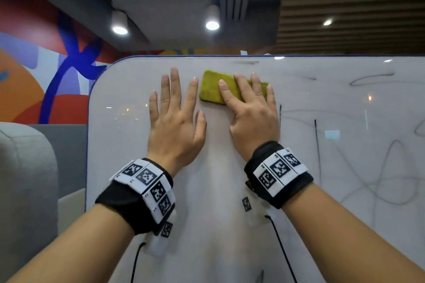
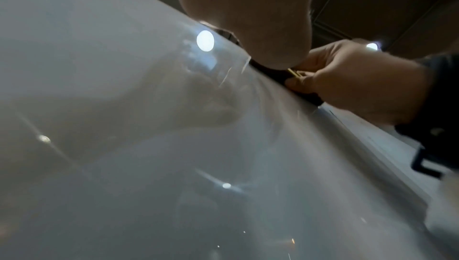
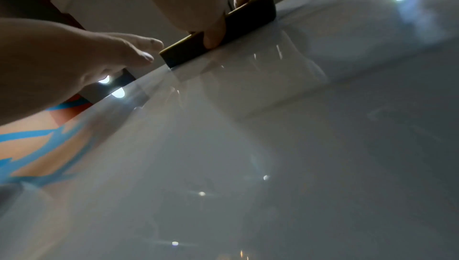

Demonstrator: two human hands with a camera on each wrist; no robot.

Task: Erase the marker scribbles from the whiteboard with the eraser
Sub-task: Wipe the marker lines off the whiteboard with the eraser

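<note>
Fingers spread apart and straight, a person's left hand lies flat against the upper left part of a whiteboard, holding nothing. Just to its right, close to the board's top edge, the right hand presses a yellow-green eraser onto the surface. Its fingers lie over the eraser's back. In the right wrist view the thumb is seen wrapped over the eraser's lower edge, so the hand grips the block while pushing it flat to the board. The eraser sits tilted, its left end higher than its right. The left thumb tip comes near that left end, though contact cannot be told.

From the left wrist, the right hand shows curled round the dark side of the eraser, against the glossy board.

Both wrists carry black bands with black-and-white coded markers, and thin black cables run down from them.

To the right of the hands, thin grey and black marker scribbles loop across the right half of the board, with a few short strokes near the top edge. The area under and left of the hands appears clean.

Beyond the board's left edge hangs a mural in red, orange and blue. Ceiling spotlights shine above.
</note>
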